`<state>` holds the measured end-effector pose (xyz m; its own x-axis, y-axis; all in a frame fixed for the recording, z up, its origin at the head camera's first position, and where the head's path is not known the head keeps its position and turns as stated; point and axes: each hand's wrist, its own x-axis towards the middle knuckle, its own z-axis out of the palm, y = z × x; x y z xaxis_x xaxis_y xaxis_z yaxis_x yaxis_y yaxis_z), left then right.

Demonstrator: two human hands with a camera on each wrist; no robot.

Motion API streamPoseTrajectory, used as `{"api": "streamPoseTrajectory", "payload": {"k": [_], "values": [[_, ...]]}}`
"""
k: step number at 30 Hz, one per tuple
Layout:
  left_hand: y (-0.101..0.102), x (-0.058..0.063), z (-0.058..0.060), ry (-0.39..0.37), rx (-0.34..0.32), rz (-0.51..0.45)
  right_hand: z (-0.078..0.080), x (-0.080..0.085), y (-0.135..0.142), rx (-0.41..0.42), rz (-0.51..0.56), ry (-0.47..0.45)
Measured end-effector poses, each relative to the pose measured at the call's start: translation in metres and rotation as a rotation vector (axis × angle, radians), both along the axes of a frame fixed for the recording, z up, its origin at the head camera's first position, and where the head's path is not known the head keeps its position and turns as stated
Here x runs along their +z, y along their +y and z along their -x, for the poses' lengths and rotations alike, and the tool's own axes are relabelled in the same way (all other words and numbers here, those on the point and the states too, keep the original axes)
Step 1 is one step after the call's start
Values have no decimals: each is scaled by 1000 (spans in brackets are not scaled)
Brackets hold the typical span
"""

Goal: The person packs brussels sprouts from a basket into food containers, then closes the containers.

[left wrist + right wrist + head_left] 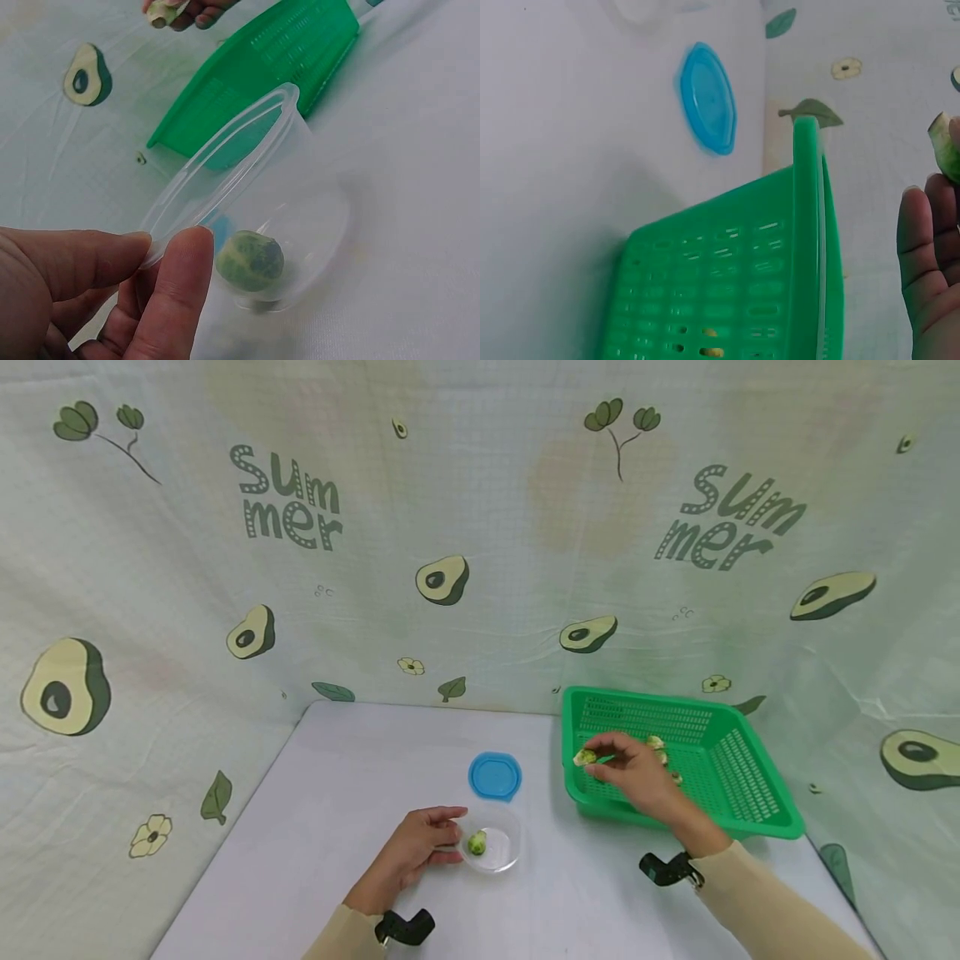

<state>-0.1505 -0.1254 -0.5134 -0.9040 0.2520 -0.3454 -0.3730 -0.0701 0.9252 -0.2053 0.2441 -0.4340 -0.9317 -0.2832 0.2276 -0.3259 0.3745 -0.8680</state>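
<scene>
Left grip (422, 845) pinching cup (498, 853) left of basket (752, 781); right grip (633, 770) holding sprout (584, 757) above; only head view plainly showing more sprouts (655, 742) inside.

My left hand (423, 846) pinches low, nearer the left edge of the table (375, 760); my right hand (632, 770), in the air toward the back right corner, pinches too, forearm (765, 893) slanting inward.

A white table (375, 768) carries a green basket (705, 768), a clear plastic cup (501, 847) and a blue lid (495, 776).
</scene>
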Motion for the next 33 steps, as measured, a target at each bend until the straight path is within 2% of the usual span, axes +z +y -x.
{"api": "streamPoseTrajectory", "payload": {"k": [6,10,23,33], "values": [[0,0,0,-6,5,10,-9,-6,-15,0,79,29],[0,-1,0,-9,8,12,-13,-11,-25,29,142,41],[0,-3,1,-3,10,20,-29,-24,-53,78,206,49],[0,-2,0,7,5,28,-39,-36,-72,78,254,43]]}}
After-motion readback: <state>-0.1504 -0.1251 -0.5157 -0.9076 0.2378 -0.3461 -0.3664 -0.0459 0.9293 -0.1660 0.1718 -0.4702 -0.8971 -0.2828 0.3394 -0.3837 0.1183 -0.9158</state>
